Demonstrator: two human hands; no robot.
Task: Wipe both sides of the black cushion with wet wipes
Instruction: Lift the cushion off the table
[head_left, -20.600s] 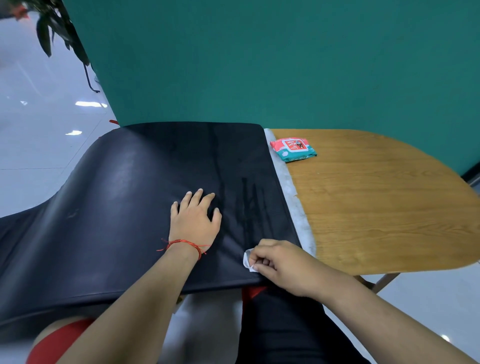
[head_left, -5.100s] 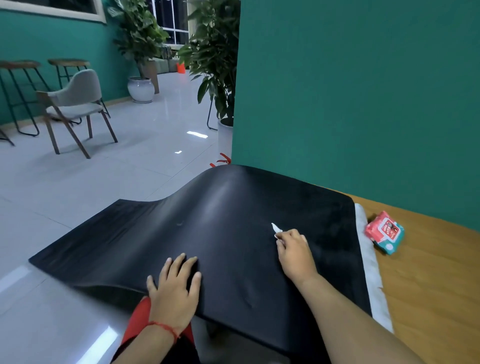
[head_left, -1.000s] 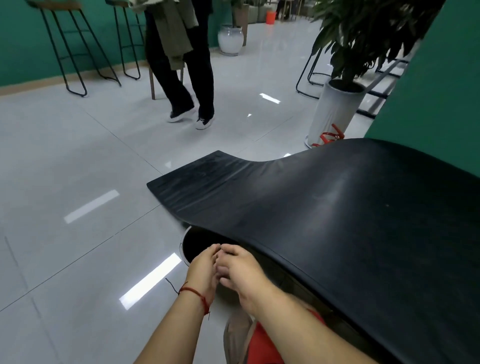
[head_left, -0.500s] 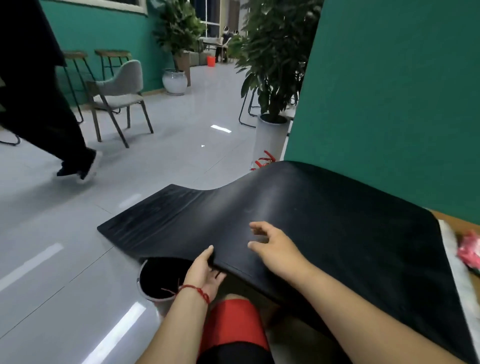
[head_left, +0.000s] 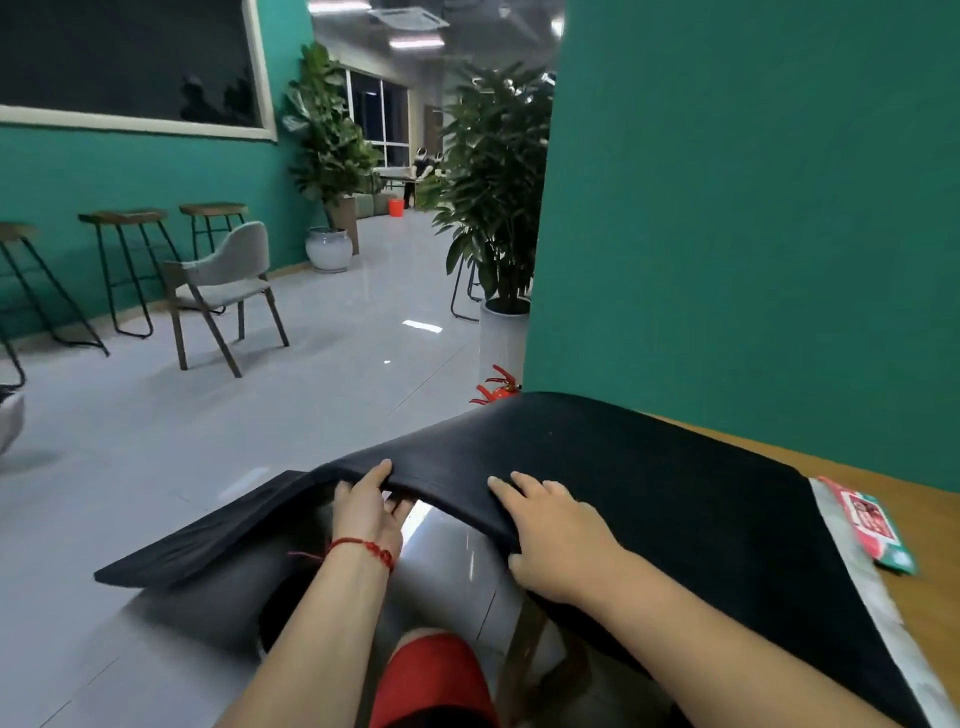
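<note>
Left hand (head_left: 366, 512), right hand (head_left: 561, 540) grip black cushion (head_left: 649, 478) near edge; right thumb seemingly under.

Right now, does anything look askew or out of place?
Only the black cushion: its left end overhangs the table, sagging floorward, while left hand and right hand grip its near edge. Nothing spilled or damaged.

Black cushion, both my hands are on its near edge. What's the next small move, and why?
Probably lift that edge higher and start turning the cushion over. The left hand and right hand both grip its near edge, which bows upward beside the table. Neither holds a wipe, and the pack of wipes lies to the right, so exposing the underside seems next.
</note>
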